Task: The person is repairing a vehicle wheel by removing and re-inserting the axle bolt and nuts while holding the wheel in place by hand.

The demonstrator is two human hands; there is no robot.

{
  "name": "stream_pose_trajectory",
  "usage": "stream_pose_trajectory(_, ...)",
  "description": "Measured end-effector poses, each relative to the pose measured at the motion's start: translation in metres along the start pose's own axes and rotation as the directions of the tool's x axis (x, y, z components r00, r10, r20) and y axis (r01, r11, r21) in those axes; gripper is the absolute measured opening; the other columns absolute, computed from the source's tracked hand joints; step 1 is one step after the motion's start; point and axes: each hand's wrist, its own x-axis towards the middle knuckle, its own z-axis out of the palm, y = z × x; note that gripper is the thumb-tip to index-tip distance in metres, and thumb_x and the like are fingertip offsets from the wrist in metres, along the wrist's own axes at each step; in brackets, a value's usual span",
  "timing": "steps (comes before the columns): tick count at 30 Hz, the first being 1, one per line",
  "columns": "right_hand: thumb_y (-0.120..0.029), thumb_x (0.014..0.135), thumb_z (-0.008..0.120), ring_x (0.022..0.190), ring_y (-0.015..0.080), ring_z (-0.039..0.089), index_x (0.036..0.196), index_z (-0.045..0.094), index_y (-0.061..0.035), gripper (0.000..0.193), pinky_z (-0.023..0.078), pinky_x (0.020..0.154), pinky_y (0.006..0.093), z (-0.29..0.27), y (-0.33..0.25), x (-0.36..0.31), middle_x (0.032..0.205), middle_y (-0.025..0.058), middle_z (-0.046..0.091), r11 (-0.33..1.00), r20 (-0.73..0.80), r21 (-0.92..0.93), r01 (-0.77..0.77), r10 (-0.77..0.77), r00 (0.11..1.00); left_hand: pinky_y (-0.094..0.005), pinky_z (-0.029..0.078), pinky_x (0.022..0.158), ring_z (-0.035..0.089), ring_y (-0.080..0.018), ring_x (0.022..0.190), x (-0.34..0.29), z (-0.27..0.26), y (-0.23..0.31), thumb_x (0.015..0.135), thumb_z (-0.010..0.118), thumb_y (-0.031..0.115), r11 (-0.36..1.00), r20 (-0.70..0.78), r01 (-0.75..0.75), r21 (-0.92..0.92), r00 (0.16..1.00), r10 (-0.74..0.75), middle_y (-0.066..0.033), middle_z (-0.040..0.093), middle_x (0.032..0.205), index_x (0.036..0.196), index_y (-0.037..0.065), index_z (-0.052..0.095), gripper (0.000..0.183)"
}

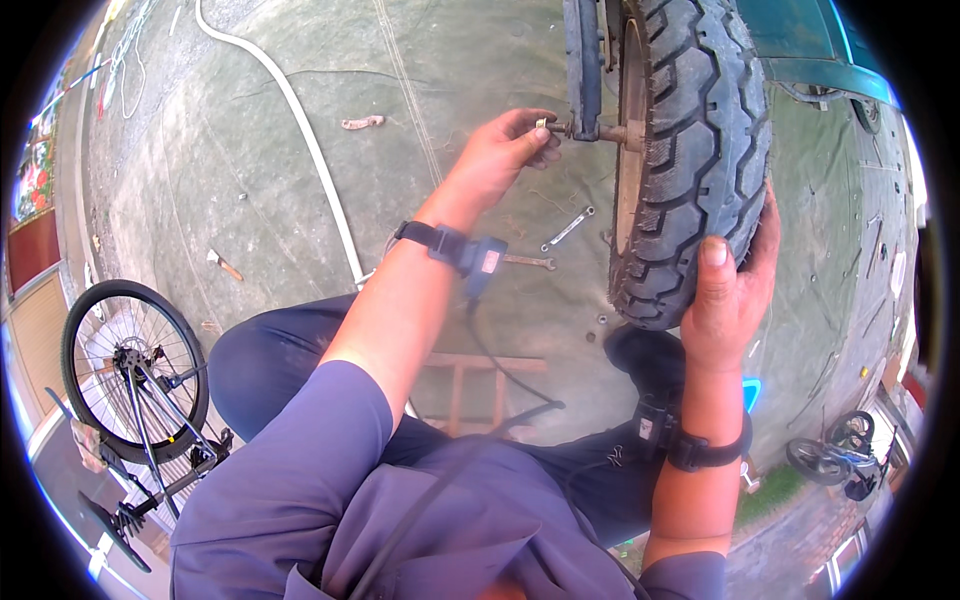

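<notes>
A thick-treaded black tire [700, 150] on a wheel stands upright in front of me, to the right of centre. Its metal fork leg [583, 70] comes down on the left side, and an axle [610, 132] runs through the leg's lower end into the hub. My left hand [500, 150] is closed, pinching the axle's outer end by thumb and fingers; a small brassy piece shows at the fingertips. Against the near right side of the tire, my right hand [728, 290] is wrapped with its thumb on the tread. Its other fingers are partly hidden behind the tire.
Two wrenches, one silver [567, 229] and one darker [530, 262], lie on the ground left of the wheel. A pale hose [295, 110] curves across the left. A wooden-handled tool [226, 265] lies beyond a bicycle wheel [135, 370]. A teal vehicle body [820, 50] stands at the far right.
</notes>
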Motion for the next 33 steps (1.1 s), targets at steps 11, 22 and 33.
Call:
stream_pose_trajectory(11, -0.048, 0.08, 0.072, 0.124, 0.0281, 0.048, 0.139, 0.038, 0.0105, 0.09, 0.034, 0.107, 0.038, 0.001, -0.001, 0.001, 0.134, 0.0224, 0.05, 1.0, 0.0, 0.017, -0.012, 0.012, 1.0, -0.0255, 0.043, 0.059, 0.053, -0.0109, 0.066, 0.008, 0.003, 0.013, 0.097, 0.056, 0.042, 0.966, -0.11, 0.24, 0.1, 0.967, -0.229, -0.0013, 0.06, 0.076, 0.092, 0.002, 0.066, 0.042)
stream_pose_trajectory(22, -0.044, 0.079, 0.074, 0.124, 0.027, 0.048, 0.139, 0.038, 0.0105, 0.089, 0.034, 0.107, 0.0375, 0.003, -0.004, 0.001, 0.134, 0.0217, 0.05, 0.998, -0.005, 0.055, -0.025, 0.026, 1.0, -0.0274, 0.048, 0.071, 0.06, -0.0126, 0.079, 0.004, 0.0, 0.013, 0.094, 0.063, 0.028, 0.994, -0.109, 0.057, 0.095, 0.993, -0.047, -0.006, 0.066, 0.094, 0.117, 0.0, 0.059, 0.036)
stream_pose_trajectory(33, -0.046, 0.079, 0.074, 0.124, 0.027, 0.048, 0.139, 0.039, 0.0107, 0.089, 0.035, 0.107, 0.0373, 0.003, -0.005, 0.001, 0.133, 0.0219, 0.051, 1.0, -0.009, 0.016, -0.006, 0.006, 1.0, -0.0256, 0.045, 0.067, 0.055, -0.0112, 0.075, 0.001, -0.008, 0.015, 0.095, 0.06, 0.03, 0.977, -0.065, 0.142, 0.158, 0.989, -0.134, -0.0038, 0.065, 0.09, 0.108, 0.001, 0.064, 0.032)
